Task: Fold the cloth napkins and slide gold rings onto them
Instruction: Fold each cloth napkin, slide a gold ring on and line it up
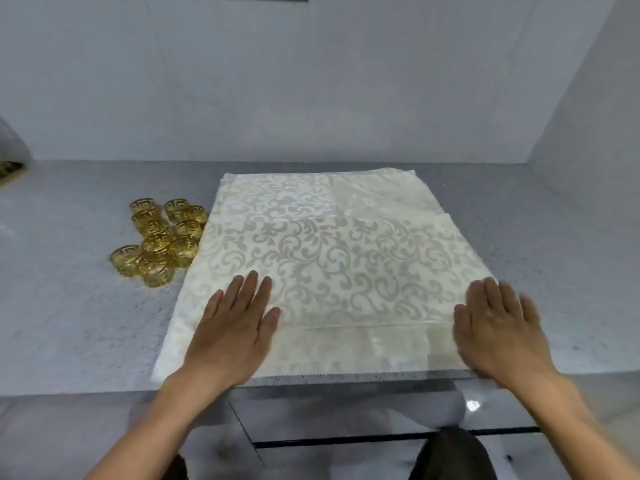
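A cream damask napkin [322, 258] lies spread flat at the middle of the grey speckled desk [69, 306], its near part folded over so a fold edge runs across at 6 o'clock. The left hand [235, 327] presses flat on it at 7 o'clock, grip wide, fingers straight. The right hand [498, 330], slightly blurred, lies flat at 5 o'clock, grip wide too. A cluster of gold napkin rings [161, 235] sits just beside the napkin at 9 o'clock.
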Demonstrator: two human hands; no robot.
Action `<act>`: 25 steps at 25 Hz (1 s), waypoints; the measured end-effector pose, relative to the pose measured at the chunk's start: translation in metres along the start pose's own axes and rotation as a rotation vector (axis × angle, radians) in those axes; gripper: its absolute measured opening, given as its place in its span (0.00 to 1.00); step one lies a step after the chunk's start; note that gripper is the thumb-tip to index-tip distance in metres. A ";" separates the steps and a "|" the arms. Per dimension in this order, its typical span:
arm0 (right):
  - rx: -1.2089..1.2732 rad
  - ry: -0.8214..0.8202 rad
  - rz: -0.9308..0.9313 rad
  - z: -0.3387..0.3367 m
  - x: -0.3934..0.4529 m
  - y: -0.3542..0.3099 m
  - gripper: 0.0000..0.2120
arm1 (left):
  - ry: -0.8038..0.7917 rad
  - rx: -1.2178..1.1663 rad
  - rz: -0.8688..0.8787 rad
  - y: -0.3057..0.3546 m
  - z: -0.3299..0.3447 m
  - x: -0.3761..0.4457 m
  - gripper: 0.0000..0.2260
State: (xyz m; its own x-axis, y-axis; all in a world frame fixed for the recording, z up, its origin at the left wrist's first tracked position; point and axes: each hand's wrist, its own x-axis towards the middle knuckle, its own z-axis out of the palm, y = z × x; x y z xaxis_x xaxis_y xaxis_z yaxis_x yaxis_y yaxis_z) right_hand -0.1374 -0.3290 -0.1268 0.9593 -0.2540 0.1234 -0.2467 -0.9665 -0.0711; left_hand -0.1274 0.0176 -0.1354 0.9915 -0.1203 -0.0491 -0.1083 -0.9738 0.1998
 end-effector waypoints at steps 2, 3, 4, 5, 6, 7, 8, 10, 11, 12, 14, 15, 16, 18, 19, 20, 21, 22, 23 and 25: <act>0.142 0.070 -0.191 -0.004 -0.006 -0.067 0.31 | 0.013 -0.012 -0.009 0.001 -0.002 -0.002 0.27; 0.206 0.029 -0.334 -0.002 -0.014 -0.106 0.30 | 0.022 -0.012 -0.008 0.000 -0.003 -0.002 0.26; 0.219 -0.049 -0.417 0.006 -0.022 -0.137 0.31 | 0.018 -0.014 -0.010 0.001 -0.003 -0.003 0.26; 0.194 -0.104 -0.470 0.014 -0.027 -0.155 0.33 | 0.015 -0.012 -0.013 0.001 -0.002 -0.003 0.26; 0.163 -0.121 -0.478 0.022 -0.025 -0.158 0.37 | 0.011 -0.008 -0.016 -0.001 -0.002 -0.004 0.26; 0.135 -0.114 -0.426 0.026 -0.018 -0.147 0.41 | 0.004 -0.011 -0.012 -0.003 -0.001 -0.003 0.27; 0.090 -0.116 -0.371 0.028 -0.015 -0.130 0.43 | -0.015 -0.017 -0.007 -0.006 -0.001 -0.003 0.27; 0.014 -0.116 -0.254 0.025 -0.013 -0.090 0.44 | -0.035 -0.029 0.008 -0.007 -0.001 -0.003 0.27; -0.012 -0.119 -0.218 0.021 -0.012 -0.077 0.43 | -0.036 -0.020 0.014 -0.007 -0.001 -0.003 0.28; -0.024 -0.127 -0.202 0.018 -0.012 -0.073 0.41 | -0.056 -0.012 0.016 -0.006 -0.003 -0.005 0.28; 0.030 -0.044 -0.289 0.012 -0.006 -0.090 0.35 | -0.058 -0.018 0.020 -0.005 -0.013 0.002 0.26; 0.090 0.005 -0.356 0.006 -0.004 -0.104 0.32 | -0.008 -0.021 0.010 -0.005 -0.021 0.012 0.23; 0.168 0.049 -0.450 0.001 0.001 -0.121 0.30 | 0.078 0.001 -0.005 -0.006 -0.033 0.029 0.20; 0.260 0.016 -0.695 0.002 0.004 -0.146 0.29 | 0.233 0.156 0.055 -0.013 -0.056 0.077 0.13; 0.281 -0.055 -0.778 0.008 0.003 -0.153 0.28 | 0.235 0.233 0.114 -0.020 -0.063 0.102 0.12; 0.277 -0.116 -0.830 0.012 0.004 -0.159 0.28 | 0.179 0.288 0.170 -0.028 -0.068 0.125 0.15; 0.265 -0.145 -0.851 0.017 0.003 -0.160 0.26 | 0.087 0.324 0.204 -0.036 -0.072 0.144 0.16; 0.264 -0.138 -0.860 0.021 0.003 -0.159 0.25 | 0.004 0.339 0.206 -0.044 -0.075 0.159 0.14; 0.273 -0.123 -0.867 0.024 0.004 -0.157 0.24 | -0.061 0.339 0.182 -0.051 -0.081 0.171 0.13; 0.286 -0.091 -0.873 0.026 0.003 -0.155 0.23 | -0.156 0.271 0.087 -0.061 -0.091 0.186 0.16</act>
State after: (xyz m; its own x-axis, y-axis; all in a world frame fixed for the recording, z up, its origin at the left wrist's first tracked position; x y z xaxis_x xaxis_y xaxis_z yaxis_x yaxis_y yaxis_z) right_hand -0.0922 -0.1789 -0.1414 0.7989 0.5766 0.1714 0.6015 -0.7642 -0.2328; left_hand 0.0700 0.0726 -0.0676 0.9570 -0.2133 -0.1967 -0.2283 -0.9719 -0.0568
